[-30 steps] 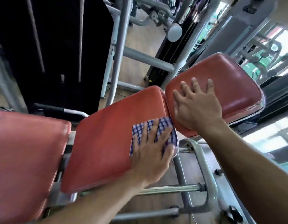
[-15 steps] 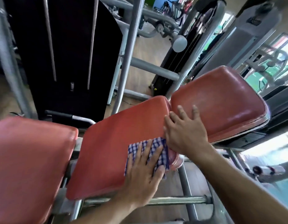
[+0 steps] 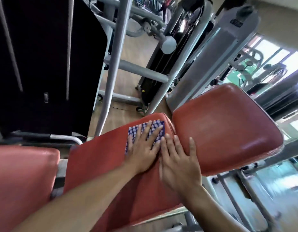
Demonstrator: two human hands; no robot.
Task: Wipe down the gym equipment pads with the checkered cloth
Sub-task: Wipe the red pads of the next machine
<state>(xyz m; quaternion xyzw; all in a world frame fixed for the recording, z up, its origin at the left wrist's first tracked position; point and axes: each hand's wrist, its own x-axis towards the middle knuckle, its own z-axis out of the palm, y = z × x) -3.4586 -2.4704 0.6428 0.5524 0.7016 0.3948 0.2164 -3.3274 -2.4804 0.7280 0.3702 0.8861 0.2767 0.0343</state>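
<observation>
Three red padded cushions sit side by side on a grey metal frame. On the middle pad [image 3: 101, 164] lies the blue-and-white checkered cloth [image 3: 155, 129], near the pad's far right corner. My left hand [image 3: 143, 148] presses flat on the cloth with fingers spread. My right hand [image 3: 180, 163] lies flat beside it, fingers straight, over the gap between the middle pad and the right pad [image 3: 228, 128]. The left pad [image 3: 22, 178] is untouched at the left edge.
Grey steel uprights [image 3: 114, 64] and a crossbar [image 3: 143, 72] rise behind the pads. A black weight-stack cover [image 3: 44, 64] stands at the back left. More gym machines [image 3: 212, 56] fill the back right. Wooden floor shows between the frames.
My left hand has slid the cloth from the middle pad's near right corner up to its far right corner. My right hand has come down toward me along the gap. The view has tilted.
</observation>
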